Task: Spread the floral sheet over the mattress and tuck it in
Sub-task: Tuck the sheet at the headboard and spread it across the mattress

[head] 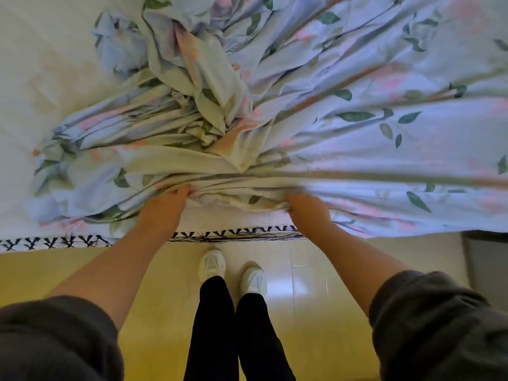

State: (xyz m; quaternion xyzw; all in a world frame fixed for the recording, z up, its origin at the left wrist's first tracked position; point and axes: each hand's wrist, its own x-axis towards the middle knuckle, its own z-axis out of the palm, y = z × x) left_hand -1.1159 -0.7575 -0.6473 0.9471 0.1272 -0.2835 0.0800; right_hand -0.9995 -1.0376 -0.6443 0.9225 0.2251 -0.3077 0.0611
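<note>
The floral sheet [357,127], pale blue with pink flowers and green leaves, lies bunched in the middle of the white mattress [49,72] and stretches flatter to the right, where it hangs over the near edge. My left hand [167,207] grips a gathered fold of the sheet at the mattress's near edge. My right hand [308,209] grips the same bunched hem a little to the right. Both sets of fingertips are buried in the cloth. The mattress's left part is bare.
A band of dark cross-stitch pattern [55,243] runs along the mattress's near side. I stand on a glossy yellowish floor [316,284] in white shoes [211,264], close against the bed. A grey object [486,259] stands at the right edge.
</note>
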